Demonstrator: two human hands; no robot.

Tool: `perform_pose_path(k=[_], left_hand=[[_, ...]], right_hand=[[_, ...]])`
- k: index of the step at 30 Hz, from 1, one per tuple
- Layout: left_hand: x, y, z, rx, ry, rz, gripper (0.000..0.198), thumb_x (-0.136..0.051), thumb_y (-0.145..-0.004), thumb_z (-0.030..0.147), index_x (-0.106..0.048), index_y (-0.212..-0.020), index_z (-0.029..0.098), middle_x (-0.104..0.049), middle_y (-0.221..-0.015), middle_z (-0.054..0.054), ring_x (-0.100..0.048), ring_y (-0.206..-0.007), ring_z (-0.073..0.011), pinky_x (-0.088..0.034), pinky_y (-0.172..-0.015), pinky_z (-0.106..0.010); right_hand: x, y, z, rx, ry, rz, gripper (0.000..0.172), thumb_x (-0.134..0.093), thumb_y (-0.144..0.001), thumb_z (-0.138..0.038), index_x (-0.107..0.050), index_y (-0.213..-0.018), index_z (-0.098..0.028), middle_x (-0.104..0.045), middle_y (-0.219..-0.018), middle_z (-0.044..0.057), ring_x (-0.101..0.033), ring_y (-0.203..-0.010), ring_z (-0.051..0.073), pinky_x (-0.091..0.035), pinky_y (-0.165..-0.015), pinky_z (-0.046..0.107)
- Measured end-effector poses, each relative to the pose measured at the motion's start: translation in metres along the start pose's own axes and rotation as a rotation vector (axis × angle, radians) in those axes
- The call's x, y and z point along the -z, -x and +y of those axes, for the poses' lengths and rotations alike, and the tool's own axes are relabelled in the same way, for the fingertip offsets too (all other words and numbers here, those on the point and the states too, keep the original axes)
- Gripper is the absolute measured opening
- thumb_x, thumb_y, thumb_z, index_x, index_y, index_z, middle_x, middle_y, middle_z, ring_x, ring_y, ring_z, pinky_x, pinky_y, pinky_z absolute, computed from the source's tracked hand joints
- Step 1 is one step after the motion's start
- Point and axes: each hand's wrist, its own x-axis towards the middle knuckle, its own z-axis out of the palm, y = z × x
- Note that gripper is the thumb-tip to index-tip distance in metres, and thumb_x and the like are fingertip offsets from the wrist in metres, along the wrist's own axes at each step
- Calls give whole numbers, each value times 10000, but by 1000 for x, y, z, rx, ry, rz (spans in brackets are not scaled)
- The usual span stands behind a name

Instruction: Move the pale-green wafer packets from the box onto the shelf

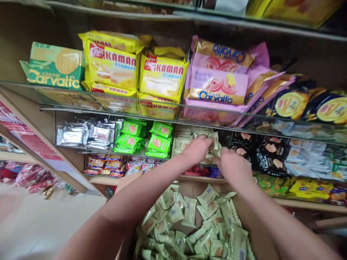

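My left hand (199, 148) reaches into a middle-shelf compartment of cream-coloured snack packets (181, 145). Its fingers are bent together on packets there; the fingertips are partly hidden. Close beside it, my right hand (235, 168) is at the compartment's right front, fingers curled in on the edge of a pale snack packet (217, 153). Below my forearms stands an open cardboard box (261, 234) with many loose packets (206, 240) of the same pale kind, lying in a jumble.
Bright green packets (159, 135) and silver packets (101, 135) fill compartments to the left; black packets (271, 153) are on the right. Above, a glass-fronted shelf (159, 108) holds yellow wafer packs (114, 66) and pink packs (217, 81). Small packets (105, 164) line the lower shelf.
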Motion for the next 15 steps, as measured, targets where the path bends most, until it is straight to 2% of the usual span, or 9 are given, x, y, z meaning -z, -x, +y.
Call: perform_pose_path(k=[3,5,8,12,15], left_hand=[[-6,-31,-7,-83,-36,-54,398,-416,-761,60,-531,-1115,202,-442,-1272,-76,-402,-1144,-215,-323,-956,-343],[-6,-46,-10,-121,-49,-117,367,-452,-753,83,-570,-1068,231,-417,-1312,-31,-367,-1178,-206,-288,-982,-323],[0,-62,-15,-125,-55,-225,276,-516,-728,135,-626,-962,232,-523,-1217,11,-425,-1130,-185,-322,-950,-264],[7,-73,-19,-27,-58,-277,253,-467,-773,221,-611,-977,182,-613,-1066,-24,-524,-981,-200,-386,-876,-305],[6,-78,-22,16,-49,-291,267,-469,-778,242,-601,-997,167,-609,-1065,-46,-526,-971,-215,-380,-880,-331]], right_hand=[[-6,7,-2,-48,-56,-58,205,-472,-805,-326,-481,-845,-126,-617,-671,100,-637,-610,253,-456,-504,296],[-7,5,-4,-61,-86,-81,154,-477,-806,-269,-469,-850,-122,-625,-657,103,-643,-633,252,-461,-535,294],[-3,-2,-4,-49,-126,-99,64,-424,-809,-129,-470,-849,-111,-628,-662,108,-648,-645,239,-460,-547,284],[3,-11,3,-38,-146,-62,189,-357,-765,-3,-499,-833,-108,-628,-715,117,-646,-660,228,-447,-528,264],[6,-15,9,-13,-153,-48,232,-356,-728,37,-523,-805,-105,-626,-746,122,-643,-704,223,-442,-550,254]])
